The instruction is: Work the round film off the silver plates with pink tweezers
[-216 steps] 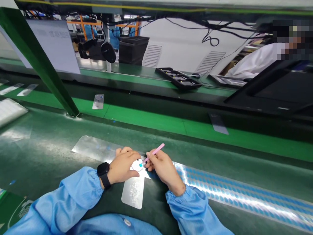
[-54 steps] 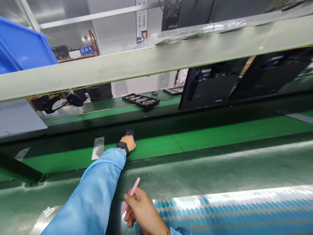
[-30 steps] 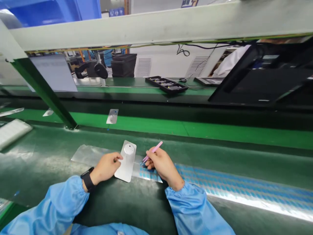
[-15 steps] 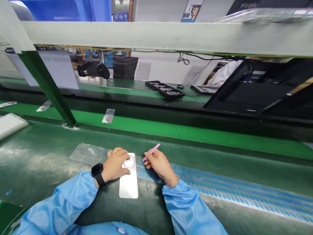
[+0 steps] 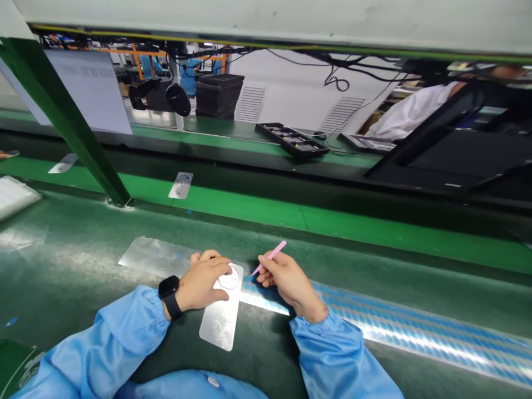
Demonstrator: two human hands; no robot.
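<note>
This is a factory assembly line in a clean production hall. A long dark-green conveyor belt [image 5: 70, 252] runs across the view beside a bright green strip [image 5: 245, 206], and flat rectangular silver plates [image 5: 220, 321] lie along it one after another. A light-blue smock sleeve [image 5: 112, 332] with an elastic cuff is workshop clothing of the cleanroom sort. Beyond stand a black compartmented tray [image 5: 291, 140], a black plastic crate [image 5: 218, 95] and a dark monitor [image 5: 457, 149], with loose black cables [image 5: 336, 83] overhead. Farther back, orange metal framing [image 5: 137, 52] and figures in blue smocks [image 5: 147, 65] show more workstations past white louvred vents [image 5: 249, 103].
</note>
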